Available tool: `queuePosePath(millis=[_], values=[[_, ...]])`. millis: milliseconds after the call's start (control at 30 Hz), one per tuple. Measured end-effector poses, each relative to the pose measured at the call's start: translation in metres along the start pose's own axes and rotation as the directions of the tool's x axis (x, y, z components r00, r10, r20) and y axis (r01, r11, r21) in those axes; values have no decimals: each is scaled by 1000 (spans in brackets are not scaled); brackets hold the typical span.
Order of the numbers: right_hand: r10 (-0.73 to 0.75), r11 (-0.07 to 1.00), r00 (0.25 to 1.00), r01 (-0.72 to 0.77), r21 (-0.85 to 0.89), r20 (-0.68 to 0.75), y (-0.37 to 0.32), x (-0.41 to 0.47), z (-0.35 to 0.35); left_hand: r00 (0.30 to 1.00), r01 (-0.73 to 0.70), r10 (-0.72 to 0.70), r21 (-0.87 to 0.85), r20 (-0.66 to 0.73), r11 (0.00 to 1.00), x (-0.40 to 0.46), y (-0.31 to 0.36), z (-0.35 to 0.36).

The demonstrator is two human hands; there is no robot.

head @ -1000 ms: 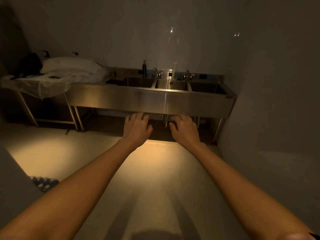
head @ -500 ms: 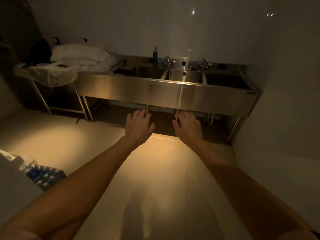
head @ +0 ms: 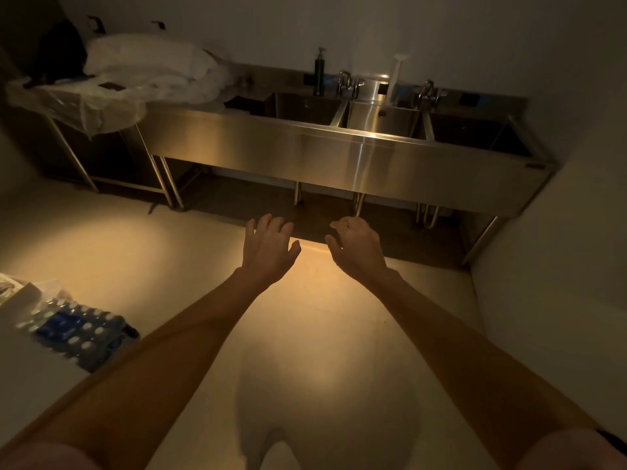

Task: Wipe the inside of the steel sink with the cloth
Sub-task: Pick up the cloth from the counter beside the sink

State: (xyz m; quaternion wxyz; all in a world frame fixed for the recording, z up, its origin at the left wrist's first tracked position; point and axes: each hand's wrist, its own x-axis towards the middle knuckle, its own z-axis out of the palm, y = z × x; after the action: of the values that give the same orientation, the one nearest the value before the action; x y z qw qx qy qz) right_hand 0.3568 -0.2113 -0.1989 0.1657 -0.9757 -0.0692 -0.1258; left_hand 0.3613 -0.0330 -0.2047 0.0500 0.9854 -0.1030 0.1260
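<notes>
Reaching empty-handed, the left hand (head: 269, 247) and right hand (head: 358, 247) hover with fingers loosely spread, well short of the three-basin steel sink (head: 339, 144) at 12 o'clock. No cloth is identifiable; finding one seemingly comes first.

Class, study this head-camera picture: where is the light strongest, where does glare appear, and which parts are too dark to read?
Head view: warm light pools on the floor beneath the left hand and right hand; a glare streak runs down the steel sink front; the right basin and the upper left corner are too dark to read.
</notes>
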Motion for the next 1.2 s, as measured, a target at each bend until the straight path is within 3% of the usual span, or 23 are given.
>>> queuePosePath(millis=[233,533,833,1200], values=[[-80,996,995,82,31,-55,-47,111,25,997,45,-46,-18,-60,999,79,-79,0],[-17,1000,996,15,28,84,-52,164,96,997,72,-72,13,12,997,123,-143,39],[-31,999,984,26,31,178,-34,239,150,984,143,-144,13,106,990,182,-177,95],[-74,995,982,62,73,175,9,398,175,979,175,-177,29,99,984,336,-183,118]])
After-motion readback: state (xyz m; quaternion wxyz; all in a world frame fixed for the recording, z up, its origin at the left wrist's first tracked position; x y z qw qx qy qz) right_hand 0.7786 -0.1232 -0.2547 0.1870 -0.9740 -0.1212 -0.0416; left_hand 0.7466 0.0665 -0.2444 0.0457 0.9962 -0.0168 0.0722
